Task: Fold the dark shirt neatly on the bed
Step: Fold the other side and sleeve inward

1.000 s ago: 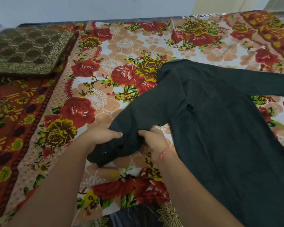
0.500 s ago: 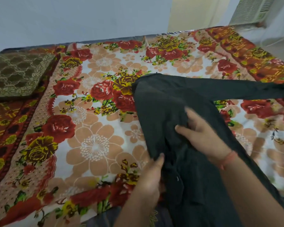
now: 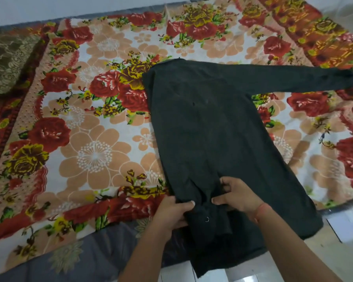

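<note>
The dark shirt (image 3: 212, 127) lies flat on the flowered bed cover (image 3: 94, 151), its body running from mid-bed down over the near edge. Its left sleeve is folded in along the body, the cuff near a small ring-shaped snap. The other sleeve (image 3: 306, 78) stretches out to the right. My left hand (image 3: 173, 210) pinches the folded sleeve's end at the shirt's left edge. My right hand (image 3: 236, 196) grips the same fabric just to the right, an orange thread around its wrist.
A brown patterned pillow (image 3: 6, 60) lies at the far left of the bed. A grey sheet with pale flowers (image 3: 73, 259) hangs at the near edge. White floor tiles (image 3: 346, 226) show at the lower right.
The left sleeve, first spread out to the left, has been carried across and laid down along the shirt's body. Both hands have come down to its cuff near the bed's edge.
</note>
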